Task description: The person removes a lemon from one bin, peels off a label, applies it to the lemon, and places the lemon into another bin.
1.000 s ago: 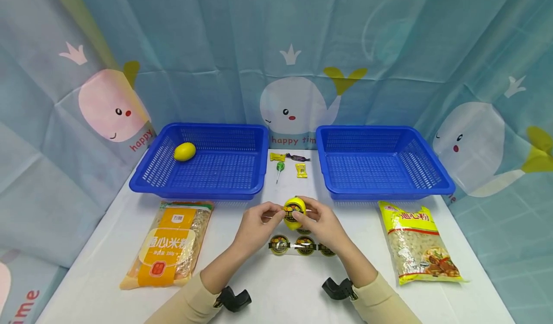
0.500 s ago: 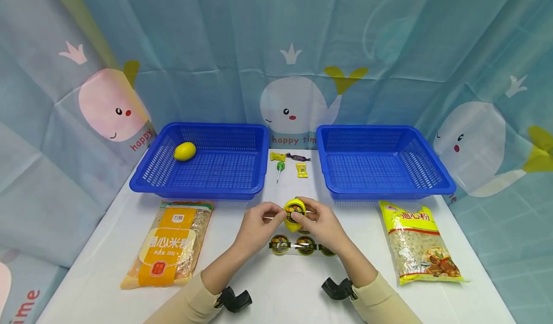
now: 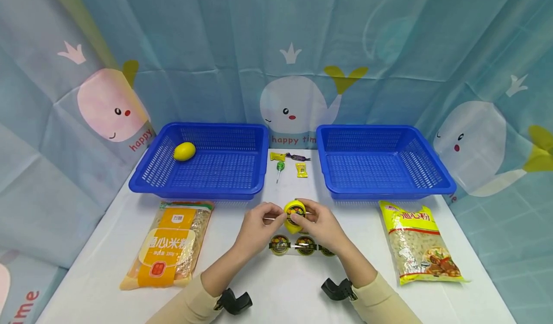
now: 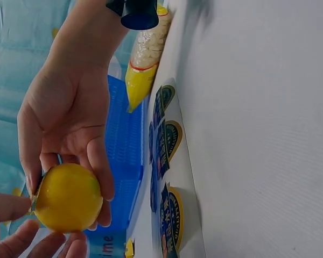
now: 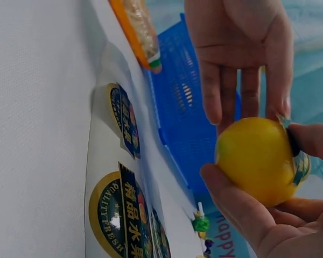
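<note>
Both hands hold a yellow lemon (image 3: 293,225) just above the white table, in front of the gap between two baskets. My right hand (image 3: 304,213) grips the lemon (image 4: 67,199) from the right, fingers curled round it. My left hand (image 3: 276,213) pinches the edge of a round dark sticker (image 3: 294,211) on the lemon's front, its other fingers straight behind the fruit (image 5: 253,158). Below the hands, a clear sheet (image 3: 302,245) with several more round stickers lies flat on the table.
A second lemon (image 3: 184,151) lies in the left blue basket (image 3: 194,187). The right blue basket (image 3: 389,189) holds nothing. Several sweets and a lollipop (image 3: 280,168) lie between them. Noodle packets lie at the left (image 3: 168,242) and right (image 3: 416,242).
</note>
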### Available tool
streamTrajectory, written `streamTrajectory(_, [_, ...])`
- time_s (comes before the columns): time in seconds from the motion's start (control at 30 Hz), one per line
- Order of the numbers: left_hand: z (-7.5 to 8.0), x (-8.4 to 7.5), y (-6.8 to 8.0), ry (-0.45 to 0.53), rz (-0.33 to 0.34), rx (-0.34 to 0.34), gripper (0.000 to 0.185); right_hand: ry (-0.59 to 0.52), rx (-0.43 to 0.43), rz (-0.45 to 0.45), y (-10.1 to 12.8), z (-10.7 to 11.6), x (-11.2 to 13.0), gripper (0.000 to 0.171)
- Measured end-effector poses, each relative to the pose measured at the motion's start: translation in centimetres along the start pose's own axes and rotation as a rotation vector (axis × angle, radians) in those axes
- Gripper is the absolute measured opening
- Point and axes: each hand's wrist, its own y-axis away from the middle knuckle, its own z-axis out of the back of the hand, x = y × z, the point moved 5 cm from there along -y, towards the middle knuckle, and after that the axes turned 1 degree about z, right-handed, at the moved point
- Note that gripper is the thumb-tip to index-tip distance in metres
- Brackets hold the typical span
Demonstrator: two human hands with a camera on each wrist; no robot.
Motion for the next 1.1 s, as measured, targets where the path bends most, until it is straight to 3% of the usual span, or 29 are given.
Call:
streamTrajectory(0.17, [-0.4, 0.1, 0.0, 0.003, -0.058, 0.062, 0.046, -0.036, -0.002, -0.009, 0.2, 0.4, 0.1, 0.056])
streamTrajectory(0.23, [-0.5, 0.1, 0.0, -0.005, -0.076, 0.072, 0.050, -0.036, 0.001, -0.007, 0.2, 0.4, 0.2, 0.056])
streamTrajectory(0.77, [-0.4, 0.0, 0.4, 0.071, -0.060, 0.047, 0.050, -0.002, -0.011, -0.026, 0.3, 0.0, 1.1, 0.054])
streamTrajectory(1.1, [-0.3, 0.0, 0.4, 0.118, -0.060, 0.016, 0.049, 0.091, -0.042, -0.010, 0.0, -0.2, 1.8, 0.047])
